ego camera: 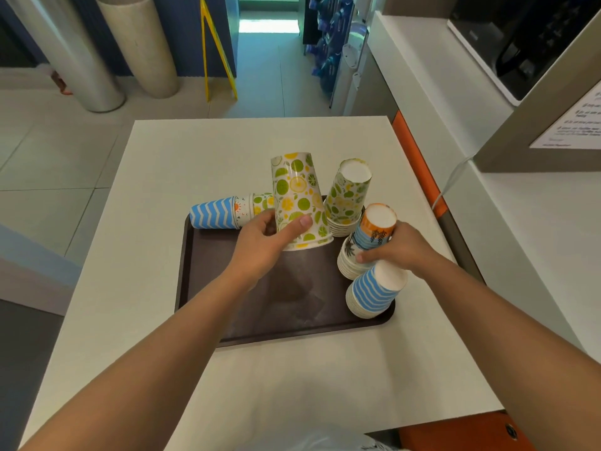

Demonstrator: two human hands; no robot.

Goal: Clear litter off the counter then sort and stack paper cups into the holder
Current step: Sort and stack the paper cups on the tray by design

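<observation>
A white counter (136,288) fills the middle of the view, and a dark brown tray (292,307) is laid on it. All the cups are gathered on or over the tray.

A tall citrus stack (297,196), upside down and tilted, is gripped low down by the left hand (265,245), with the thumb across its front and the fingers wrapped behind; its rim is held just above the tray floor. Just to its right, a second citrus stack (348,196) is stood upside down at the tray's far right, leaning slightly. In front of that, a palm stack (370,236) with an orange top is stood upside down, and the right hand (400,249) is closed around its right side, the fingertips pressed near the rims. A blue-striped stack (374,292) is stood upside down at the tray's near right corner, touching the palm stack and just below the right hand. At the tray's far left edge, a lying stack (224,211) is laid on its side, with a blue zigzag cup outermost and sun-print and citrus cups nested at its right end.

No holder can be made out.
</observation>
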